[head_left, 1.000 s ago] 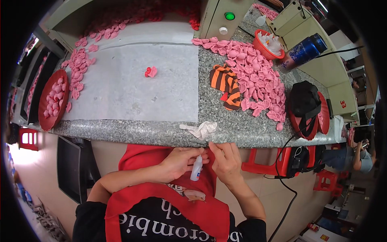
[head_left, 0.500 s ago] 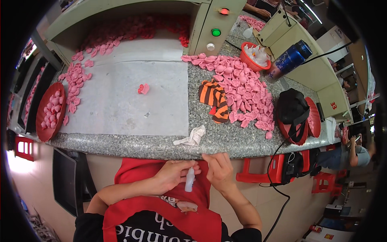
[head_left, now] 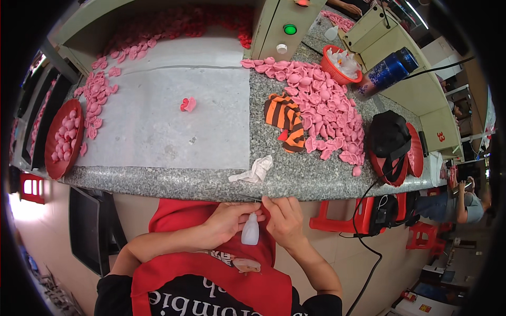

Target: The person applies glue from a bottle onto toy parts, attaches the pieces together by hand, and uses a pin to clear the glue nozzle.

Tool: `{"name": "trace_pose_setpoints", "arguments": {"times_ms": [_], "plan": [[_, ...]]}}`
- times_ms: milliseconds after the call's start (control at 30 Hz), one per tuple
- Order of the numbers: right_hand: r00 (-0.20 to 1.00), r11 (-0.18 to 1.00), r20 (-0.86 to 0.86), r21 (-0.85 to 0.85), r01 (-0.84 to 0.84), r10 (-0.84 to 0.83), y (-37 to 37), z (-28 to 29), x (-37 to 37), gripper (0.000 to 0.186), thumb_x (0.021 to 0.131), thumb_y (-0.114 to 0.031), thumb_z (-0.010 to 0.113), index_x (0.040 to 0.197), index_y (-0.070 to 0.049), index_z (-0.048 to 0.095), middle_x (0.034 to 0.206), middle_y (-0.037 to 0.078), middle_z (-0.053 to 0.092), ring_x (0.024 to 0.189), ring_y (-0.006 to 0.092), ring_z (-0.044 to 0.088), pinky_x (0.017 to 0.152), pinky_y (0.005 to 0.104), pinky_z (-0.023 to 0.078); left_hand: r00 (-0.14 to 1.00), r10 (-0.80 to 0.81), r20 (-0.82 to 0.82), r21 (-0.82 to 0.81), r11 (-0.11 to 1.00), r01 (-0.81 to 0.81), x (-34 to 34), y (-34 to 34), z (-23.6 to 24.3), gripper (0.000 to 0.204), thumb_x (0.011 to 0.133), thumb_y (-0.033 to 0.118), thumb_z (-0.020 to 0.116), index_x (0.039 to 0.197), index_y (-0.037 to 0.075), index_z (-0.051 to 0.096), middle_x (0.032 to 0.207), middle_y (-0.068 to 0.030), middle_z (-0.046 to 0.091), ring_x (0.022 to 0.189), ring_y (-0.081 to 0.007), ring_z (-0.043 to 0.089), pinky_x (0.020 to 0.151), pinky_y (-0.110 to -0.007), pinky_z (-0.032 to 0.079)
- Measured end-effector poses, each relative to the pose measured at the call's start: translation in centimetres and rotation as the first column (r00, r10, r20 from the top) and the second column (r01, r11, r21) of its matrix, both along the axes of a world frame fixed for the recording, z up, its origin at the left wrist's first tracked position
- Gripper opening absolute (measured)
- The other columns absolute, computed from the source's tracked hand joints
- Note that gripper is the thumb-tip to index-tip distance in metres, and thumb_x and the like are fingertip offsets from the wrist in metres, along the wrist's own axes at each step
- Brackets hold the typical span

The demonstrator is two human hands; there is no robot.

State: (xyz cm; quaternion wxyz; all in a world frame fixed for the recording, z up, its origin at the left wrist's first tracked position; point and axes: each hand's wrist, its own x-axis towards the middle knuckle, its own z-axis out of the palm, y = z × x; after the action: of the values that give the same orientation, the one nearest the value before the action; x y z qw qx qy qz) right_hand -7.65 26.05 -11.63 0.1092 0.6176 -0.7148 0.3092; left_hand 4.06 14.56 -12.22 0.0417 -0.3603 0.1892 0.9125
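In front of the counter's near edge, my left hand is closed, its fingers pinched at the narrow top of a small translucent white squeeze bottle, which hangs below them. My right hand is closed beside it, its thumb and fingertips pressed together close to the bottle's tip. A thin dark sliver shows by the fingertips; whether the right hand grips it cannot be made out. Just beyond, on the granite, lies a crumpled white tissue. A pink piece with a red part rests on the white sheet.
Many pink shell-like pieces are heaped at right, beside an orange-and-brown striped cloth. A red basket and blue bottle stand behind. A black cap lies at far right, a red dish at left.
The view has shifted slightly. My right hand has come closer to my left fingertips, and the squeeze bottle now shows its wider face. The things on the counter have stayed put.
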Motion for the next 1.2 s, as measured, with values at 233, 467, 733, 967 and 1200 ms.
{"name": "trace_pose_setpoints", "arguments": {"times_ms": [233,467,733,967,1200], "plan": [[0.999,1.000,0.049,-0.005,0.016,-0.015,-0.3,0.1,-0.3,0.032,0.059,-0.001,0.057,0.091,0.000,0.061,0.072,0.005,0.049,0.064,0.0206,0.046,0.056,0.0306,0.038,1.000,0.014,-0.007,0.052,0.999,-0.013,-0.1,0.3,0.0,0.016,0.083,0.010,0.056,0.097,0.002,0.057,0.086,-0.0055,0.059,0.082,-0.0175,0.059,0.078,-0.032,0.049],[0.999,0.999,0.028,0.036,0.040,-0.041,-0.3,0.0,-0.6,0.034,0.057,0.004,0.056,0.090,0.000,0.061,0.073,0.006,0.051,0.065,0.0218,0.047,0.056,0.0312,0.039,0.996,-0.026,0.080,0.042,0.999,0.023,-0.4,0.2,0.1,0.017,0.084,0.013,0.055,0.097,0.001,0.057,0.086,-0.0062,0.058,0.078,-0.0174,0.058,0.075,-0.032,0.050],[0.999,0.997,0.019,0.075,0.029,-0.031,-0.5,0.6,-0.1,0.037,0.055,0.008,0.055,0.090,0.000,0.061,0.074,0.007,0.053,0.065,0.0230,0.048,0.056,0.0321,0.040,0.995,-0.013,0.097,0.077,0.997,0.005,-0.4,0.3,-0.3,0.017,0.084,0.012,0.055,0.097,0.002,0.059,0.086,-0.0059,0.058,0.076,-0.0167,0.058,0.070,-0.032,0.051],[0.999,0.999,0.034,0.040,0.000,-0.001,-0.1,0.4,-0.3,0.036,0.057,0.002,0.057,0.093,0.000,0.061,0.072,0.004,0.050,0.065,0.0204,0.046,0.057,0.0302,0.038,0.996,-0.013,0.083,0.047,0.999,0.009,-0.6,0.7,-0.4,0.017,0.083,0.013,0.056,0.097,0.003,0.059,0.086,-0.0045,0.057,0.078,-0.0157,0.056,0.071,-0.032,0.050],[0.995,0.999,0.103,0.042,-0.008,0.003,-0.1,0.4,-0.2,0.036,0.056,0.008,0.055,0.091,0.000,0.061,0.074,0.007,0.052,0.065,0.0240,0.048,0.056,0.0319,0.040,0.991,-0.059,0.118,0.070,0.996,0.051,-0.6,0.3,0.0,0.018,0.083,0.017,0.056,0.096,0.004,0.059,0.086,-0.0029,0.056,0.078,-0.0148,0.055,0.073,-0.033,0.049]]}}
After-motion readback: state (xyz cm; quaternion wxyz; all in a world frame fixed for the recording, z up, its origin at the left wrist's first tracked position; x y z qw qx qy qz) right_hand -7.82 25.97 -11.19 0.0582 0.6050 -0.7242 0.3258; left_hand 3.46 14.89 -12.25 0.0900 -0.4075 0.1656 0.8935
